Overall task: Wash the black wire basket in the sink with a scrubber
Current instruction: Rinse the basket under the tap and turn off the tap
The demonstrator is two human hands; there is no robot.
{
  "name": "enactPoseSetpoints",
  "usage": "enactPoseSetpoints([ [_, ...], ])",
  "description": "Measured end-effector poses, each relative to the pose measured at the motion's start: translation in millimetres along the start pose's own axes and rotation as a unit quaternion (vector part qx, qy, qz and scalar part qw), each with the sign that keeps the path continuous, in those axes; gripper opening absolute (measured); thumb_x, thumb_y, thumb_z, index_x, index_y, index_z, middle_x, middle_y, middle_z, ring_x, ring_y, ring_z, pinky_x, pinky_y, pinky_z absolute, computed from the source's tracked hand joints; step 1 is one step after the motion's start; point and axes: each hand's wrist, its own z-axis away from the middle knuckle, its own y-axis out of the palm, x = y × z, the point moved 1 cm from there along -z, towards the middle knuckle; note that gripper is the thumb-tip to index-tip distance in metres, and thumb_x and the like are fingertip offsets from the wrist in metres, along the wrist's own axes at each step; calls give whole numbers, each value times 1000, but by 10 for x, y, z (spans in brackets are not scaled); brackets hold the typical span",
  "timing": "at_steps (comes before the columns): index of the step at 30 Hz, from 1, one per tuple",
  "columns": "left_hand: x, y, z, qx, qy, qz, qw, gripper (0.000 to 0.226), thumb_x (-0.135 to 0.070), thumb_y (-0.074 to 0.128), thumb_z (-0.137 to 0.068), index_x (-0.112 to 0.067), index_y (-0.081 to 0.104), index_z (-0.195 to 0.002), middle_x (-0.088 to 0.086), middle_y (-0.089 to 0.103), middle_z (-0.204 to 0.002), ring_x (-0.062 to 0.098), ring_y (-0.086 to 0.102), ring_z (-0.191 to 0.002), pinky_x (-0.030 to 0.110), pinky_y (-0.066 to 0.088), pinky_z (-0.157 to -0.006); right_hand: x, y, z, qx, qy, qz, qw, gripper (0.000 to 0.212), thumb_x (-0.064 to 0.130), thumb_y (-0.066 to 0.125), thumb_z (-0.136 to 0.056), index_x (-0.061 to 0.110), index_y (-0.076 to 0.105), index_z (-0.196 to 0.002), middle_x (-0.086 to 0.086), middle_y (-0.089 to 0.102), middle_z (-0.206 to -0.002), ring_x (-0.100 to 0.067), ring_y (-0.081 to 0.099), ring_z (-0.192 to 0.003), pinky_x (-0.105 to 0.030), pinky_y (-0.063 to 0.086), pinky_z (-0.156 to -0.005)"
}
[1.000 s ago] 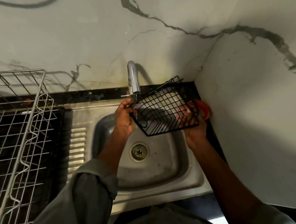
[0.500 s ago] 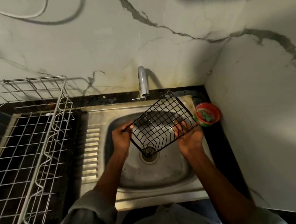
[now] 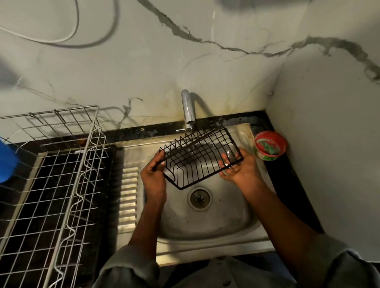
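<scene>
Head cam: black wire basket [image 3: 201,158] is held tilted over the sink [image 3: 212,221], right under the tap [image 3: 187,110]. Left hand [image 3: 153,175] has its grip curled on one end, right hand [image 3: 238,167] on the other. Red tub [image 3: 270,145] sits on the desk just right, silver drying rack [image 3: 52,176] left.

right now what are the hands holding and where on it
Both hold the wire basket over the sink: left hand grips its left end wire, right hand its right end.
</scene>
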Motion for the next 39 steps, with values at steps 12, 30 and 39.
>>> enactPoseSetpoints([
  [12, 21, -587, 41, -141, -143, 150, 968, 40, 1, 56, -81, -10, 78, -112, 8, 77, -119, 26, 69, -112, 42, 51, -97, -444, 348, -71, 53, 25, 84, 995, 23, 48, 50, -97, 27, 59, -95, -5, 70, -126, -24, 65, -116, -45, 35, -108],
  [30, 460, -446, 526, -46, -344, 0, 938, 21, -23, 53, -100, -18, 63, -82, 1, 57, -62, 16, 46, -52, 22, 29, -49, -115, 621, 46, 99, -158, 318, 930, 33, 39, 80, -81, 22, 72, -108, 0, 79, -101, -20, 75, -98, -31, 48, -72],
  [39, 292, 329, 360, 104, -372, 14, 922, 24, -39, 54, -101, -22, 70, -107, 10, 72, -110, 24, 62, -98, 36, 49, -83, 307, 214, 197, 23, -294, 246, 923, 10, 15, 77, -86, 19, 73, -94, -6, 77, -103, -21, 74, -99, -38, 61, -87],
])
